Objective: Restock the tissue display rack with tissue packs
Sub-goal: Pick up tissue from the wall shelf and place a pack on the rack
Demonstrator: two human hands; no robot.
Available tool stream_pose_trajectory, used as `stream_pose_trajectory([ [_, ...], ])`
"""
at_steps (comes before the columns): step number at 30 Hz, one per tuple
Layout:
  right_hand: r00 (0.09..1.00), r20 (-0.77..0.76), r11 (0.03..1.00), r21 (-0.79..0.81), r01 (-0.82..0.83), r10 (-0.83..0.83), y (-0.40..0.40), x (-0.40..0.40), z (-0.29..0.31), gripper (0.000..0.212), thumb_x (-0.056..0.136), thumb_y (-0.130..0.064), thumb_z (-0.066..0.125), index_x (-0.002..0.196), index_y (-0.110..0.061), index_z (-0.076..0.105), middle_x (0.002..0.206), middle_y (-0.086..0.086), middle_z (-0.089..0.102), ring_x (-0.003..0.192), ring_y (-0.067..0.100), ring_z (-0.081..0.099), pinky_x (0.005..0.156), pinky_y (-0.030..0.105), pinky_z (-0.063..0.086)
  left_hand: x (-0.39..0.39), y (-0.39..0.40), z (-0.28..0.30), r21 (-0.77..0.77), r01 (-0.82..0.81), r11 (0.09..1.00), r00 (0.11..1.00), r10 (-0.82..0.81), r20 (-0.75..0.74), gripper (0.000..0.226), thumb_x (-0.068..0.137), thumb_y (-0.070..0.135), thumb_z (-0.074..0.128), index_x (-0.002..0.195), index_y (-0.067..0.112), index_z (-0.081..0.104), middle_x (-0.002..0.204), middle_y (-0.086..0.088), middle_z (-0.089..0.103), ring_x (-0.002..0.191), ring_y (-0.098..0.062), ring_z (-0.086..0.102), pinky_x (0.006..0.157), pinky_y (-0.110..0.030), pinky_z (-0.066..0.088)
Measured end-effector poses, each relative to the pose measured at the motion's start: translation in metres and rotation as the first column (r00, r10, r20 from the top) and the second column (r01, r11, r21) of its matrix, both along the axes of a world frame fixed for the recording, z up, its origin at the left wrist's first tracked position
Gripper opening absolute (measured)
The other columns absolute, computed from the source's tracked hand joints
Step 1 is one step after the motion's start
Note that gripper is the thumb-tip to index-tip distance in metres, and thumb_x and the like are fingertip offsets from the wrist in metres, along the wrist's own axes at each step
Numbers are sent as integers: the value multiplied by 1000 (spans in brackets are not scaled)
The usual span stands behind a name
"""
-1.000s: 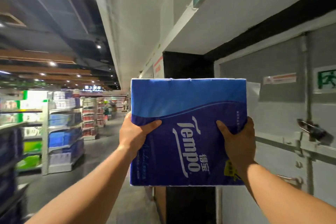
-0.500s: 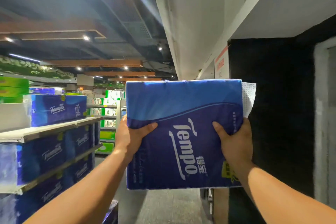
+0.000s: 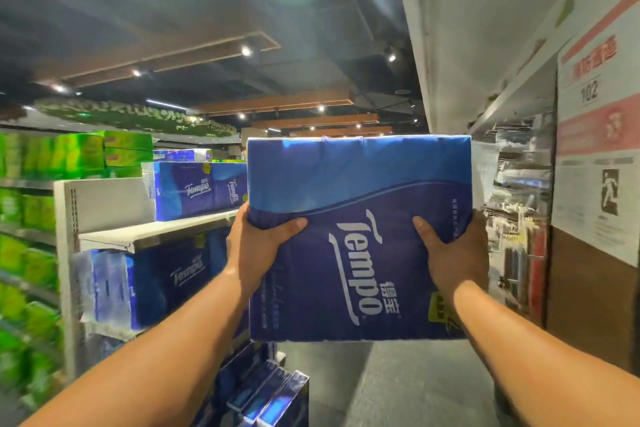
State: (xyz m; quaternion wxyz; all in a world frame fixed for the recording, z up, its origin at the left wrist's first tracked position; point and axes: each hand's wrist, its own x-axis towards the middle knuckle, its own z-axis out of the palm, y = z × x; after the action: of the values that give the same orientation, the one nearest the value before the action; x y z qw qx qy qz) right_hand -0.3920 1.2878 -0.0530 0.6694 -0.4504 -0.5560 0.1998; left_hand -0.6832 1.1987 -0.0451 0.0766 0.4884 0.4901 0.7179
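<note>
I hold a large blue Tempo tissue pack upright at chest height in front of me. My left hand grips its left edge and my right hand grips its right edge, thumbs on the front face. To the left stands the tissue display rack, a white shelf unit. A blue Tempo pack sits on its top shelf beside a bare stretch of shelf board, and more blue packs fill the shelf below. The pack in my hands is to the right of the rack, not touching it.
Green tissue packs fill shelves at the far left. Several blue packs lie low near the floor below my arms. A wall with signs and hanging goods closes the right side. A grey aisle floor runs ahead.
My view has swung left, from the grey door and dark wall to the rack. The rack with blue packs now sits closer on the left. Both hands keep the same grip on the pack.
</note>
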Motion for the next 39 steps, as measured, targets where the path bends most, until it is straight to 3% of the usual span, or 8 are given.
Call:
stream_pose_trajectory([
  [5, 992, -8, 991, -41, -125, 125, 95, -79, -7, 95, 69, -70, 75, 145, -27, 38, 143, 2, 54, 123, 33, 58, 103, 50, 47, -70, 58, -8, -49, -171, 984, 984, 173, 30, 85, 50, 59, 100, 125, 33, 70, 115, 10, 77, 106, -16, 75, 91, -47, 61],
  [10, 968, -15, 966, -51, -252, 251, 183, -164, -1, 98, 68, -73, 74, 145, -24, 38, 143, 6, 54, 124, 37, 56, 103, 53, 45, -123, 108, -3, -38, -346, 937, 935, 348, 67, 75, 61, 38, 100, 126, 29, 65, 112, 13, 75, 97, -7, 71, 66, -17, 53],
  [16, 903, -3, 903, -25, -429, 429, 262, -264, 12, 103, 72, -66, 77, 153, -19, 33, 148, 9, 51, 131, 39, 51, 110, 52, 39, -201, 151, 6, -63, -569, 820, 816, 572, 81, 108, 32, 76, 91, 129, 41, 60, 121, 14, 73, 112, -22, 69, 98, -50, 57],
  [24, 844, 33, 844, 31, -535, 535, 319, -396, 9, 105, 72, -66, 76, 153, -17, 30, 150, 12, 48, 132, 38, 49, 108, 50, 43, -311, 177, 0, 15, -607, 794, 789, 600, 133, 100, 36, 64, 102, 125, 35, 67, 116, 13, 77, 109, -19, 73, 97, -51, 58],
  [30, 791, -17, 790, 71, -609, 611, 350, -532, 6, 118, 57, -92, 62, 150, -28, 28, 150, 4, 48, 134, 33, 50, 107, 59, 43, -420, 194, 6, 101, -601, 793, 797, 585, 149, 98, 35, 56, 104, 122, 29, 69, 115, 6, 78, 106, -19, 75, 93, -50, 60],
  [33, 776, -41, 775, 106, -623, 630, 361, -595, 18, 103, 66, -78, 73, 147, -26, 34, 146, 3, 51, 131, 31, 51, 108, 54, 42, -471, 202, 23, 106, -630, 769, 776, 616, 137, 92, 38, 52, 104, 120, 28, 69, 112, 9, 78, 104, -16, 75, 94, -48, 61],
  [36, 747, -68, 747, 138, -650, 662, 373, -648, 26, 83, 80, -54, 79, 145, -23, 38, 142, -1, 51, 129, 24, 50, 104, 29, 29, -521, 210, 37, 100, -640, 762, 768, 632, 106, 82, 49, 38, 104, 122, 27, 66, 113, 9, 77, 104, -16, 74, 94, -47, 61],
  [39, 729, -60, 729, 148, -669, 682, 383, -693, 34, 86, 81, -54, 78, 148, -21, 35, 146, 0, 49, 133, 24, 48, 106, 33, 32, -561, 216, 44, 109, -658, 745, 753, 654, 74, 83, 50, 39, 104, 123, 28, 65, 114, 9, 76, 105, -16, 74, 94, -47, 61],
])
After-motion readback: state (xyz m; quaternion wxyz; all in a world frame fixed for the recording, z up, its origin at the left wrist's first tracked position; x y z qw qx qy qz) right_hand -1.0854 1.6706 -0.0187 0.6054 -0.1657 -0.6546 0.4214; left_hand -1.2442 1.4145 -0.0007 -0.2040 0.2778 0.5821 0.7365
